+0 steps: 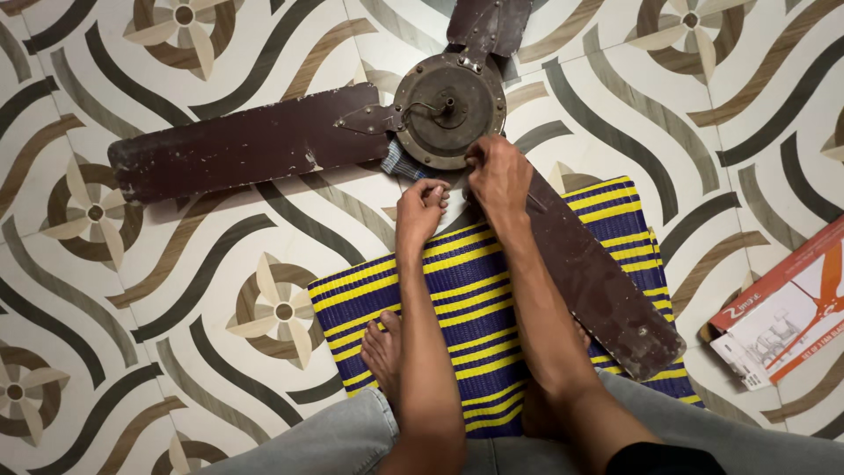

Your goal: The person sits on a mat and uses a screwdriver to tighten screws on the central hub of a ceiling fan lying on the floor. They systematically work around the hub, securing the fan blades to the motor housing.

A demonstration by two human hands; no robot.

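While the person is sitting on the floor, a tiled surface (220,264) of cream stone with brown and grey wavy bands and flower motifs is spreading out on every side of the hands. A woven plastic mat with blue and yellow stripes (466,299) is lying directly beneath both forearms, with a bare foot (382,352) resting on its edge just outside the left forearm. A dusty brown metal ceiling fan is lying flat on the tiles, its round motor hub (448,107) sitting just beyond the fingertips of both hands. The right hand (499,176) is curling at the near rim of that hub, fingers bent and touching the metal where a blade joins; whether it is actually pinching anything there cannot be told. The left hand (420,207) is hovering just beside it, fingers loosely folded toward the thumb, close to the hub's lower edge and to a scrap of blue checked cloth (403,163) peeking from under the fan; what it is gripping, if anything, is hidden. One long blade (246,148) is stretching away beyond the left hand, another (598,281) is running back alongside the right forearm over the mat, and a third (488,25) is pointing away past the hub. A red and white cardboard box (782,308) is lying well off to the right hand's outer side.
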